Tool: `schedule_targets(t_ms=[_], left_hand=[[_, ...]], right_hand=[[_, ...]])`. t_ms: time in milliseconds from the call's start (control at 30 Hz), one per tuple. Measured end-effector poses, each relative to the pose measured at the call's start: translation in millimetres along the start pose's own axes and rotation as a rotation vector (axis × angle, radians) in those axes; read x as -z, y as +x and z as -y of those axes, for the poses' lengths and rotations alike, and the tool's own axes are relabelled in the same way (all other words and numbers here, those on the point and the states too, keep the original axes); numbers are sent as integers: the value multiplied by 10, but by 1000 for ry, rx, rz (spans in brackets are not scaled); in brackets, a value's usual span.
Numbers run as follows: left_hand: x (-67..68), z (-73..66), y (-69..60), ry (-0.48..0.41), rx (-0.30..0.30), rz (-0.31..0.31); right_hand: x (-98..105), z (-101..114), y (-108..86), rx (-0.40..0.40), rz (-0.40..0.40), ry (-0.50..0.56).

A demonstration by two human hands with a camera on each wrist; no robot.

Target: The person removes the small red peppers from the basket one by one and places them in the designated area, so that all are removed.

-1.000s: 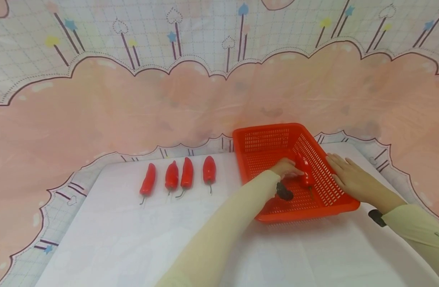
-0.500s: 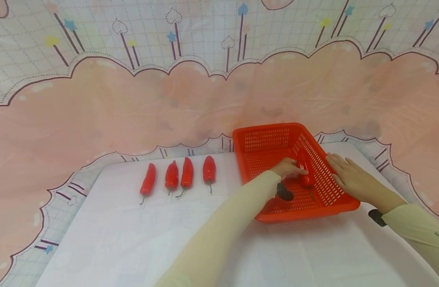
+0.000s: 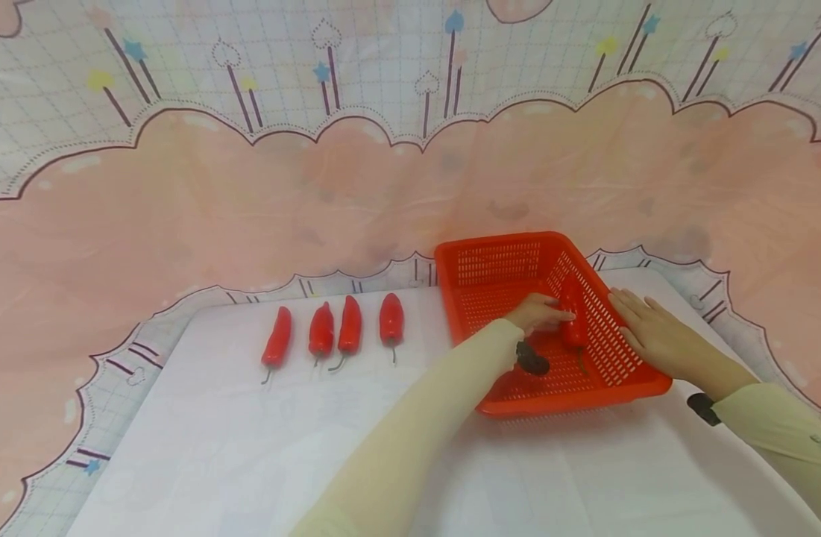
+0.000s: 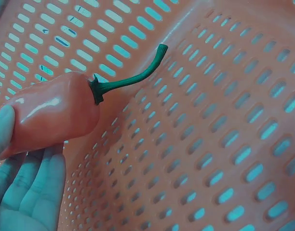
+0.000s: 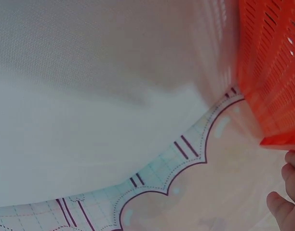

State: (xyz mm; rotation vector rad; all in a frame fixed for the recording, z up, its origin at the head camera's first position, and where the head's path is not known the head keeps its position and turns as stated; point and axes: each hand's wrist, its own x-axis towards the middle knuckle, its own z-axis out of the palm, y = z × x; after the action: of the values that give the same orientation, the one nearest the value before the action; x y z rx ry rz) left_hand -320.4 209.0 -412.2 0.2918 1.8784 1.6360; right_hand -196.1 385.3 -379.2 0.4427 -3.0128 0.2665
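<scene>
In the head view my left hand (image 3: 536, 313) is inside a red plastic basket (image 3: 497, 406), holding a red chili pepper (image 3: 573, 317) near the basket's right wall. The left wrist view shows the thumb on one side of the pepper (image 4: 56, 108) and the fingers beneath it, its green stem (image 4: 128, 83) pointing away from the hand. My right hand (image 3: 658, 332) lies with straight fingers against the basket's right rim. Only a few of its fingertips (image 5: 280, 204) appear in the right wrist view, beside the basket's corner.
Left of the basket, several red peppers lie in a row on the white table (image 3: 249, 447), stems toward me; the rightmost pepper (image 3: 391, 319) is nearest the basket. Behind the table hangs a patterned pink and white cloth (image 3: 316, 201).
The pepper in my left hand has shifted very slightly up and right beside the basket wall. The basket, my right hand and the row of peppers look the same.
</scene>
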Motion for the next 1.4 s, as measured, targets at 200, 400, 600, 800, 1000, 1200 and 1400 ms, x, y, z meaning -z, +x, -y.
schedule_targets(t_ms=[200, 400, 600, 800, 1000, 1200, 1400], left_hand=[[25, -49, -41, -35, -25, 25], [77, -65, 7, -43, -36, 51], [105, -62, 83, -120, -10, 52], [123, -57, 124, -165, -2, 6], [143, -76, 139, -224, -10, -29], [176, -166, 94, -317, -31, -55], [249, -277, -2, -369, -51, -20]], right_hand=[[13, 7, 11, -25, 28, 26], [31, 16, 18, -44, 52, 47], [37, 22, 20, -60, 68, 54], [47, 32, 19, -59, 65, 47], [41, 48, 20, -62, 67, 40], [36, 52, 26, -56, 59, 35], [39, 37, 22, -43, 47, 29]])
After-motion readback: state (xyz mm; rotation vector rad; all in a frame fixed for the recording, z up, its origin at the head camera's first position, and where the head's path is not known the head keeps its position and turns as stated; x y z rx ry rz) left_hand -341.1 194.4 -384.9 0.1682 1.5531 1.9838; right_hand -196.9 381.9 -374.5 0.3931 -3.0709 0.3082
